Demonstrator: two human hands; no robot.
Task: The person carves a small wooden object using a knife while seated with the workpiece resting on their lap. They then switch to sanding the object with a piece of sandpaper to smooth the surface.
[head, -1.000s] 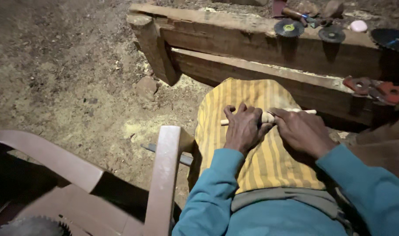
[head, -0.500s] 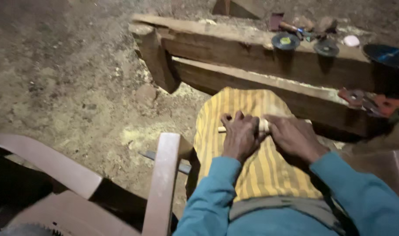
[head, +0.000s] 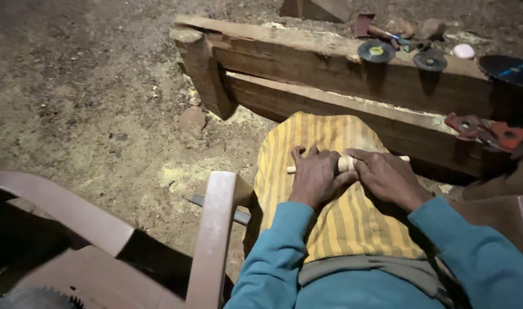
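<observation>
Both hands have slid closer together along the pale wooden rod [head: 346, 164], now lying crosswise on the yellow striped cloth [head: 330, 223]. The left hand [head: 316, 177] and right hand [head: 387, 178] are pressing flat, fingers loosely curled over its thickened middle.

Saw discs [head: 376, 51] on wooden beam [head: 307, 54]

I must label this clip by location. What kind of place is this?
Probably an outdoor, informal woodworking spot: heavy rough wooden beams lie on the sawdust-strewn dirt ground, and round toothed saw blades rest on the top beam. Both hands grip a pale wooden rod.
</observation>
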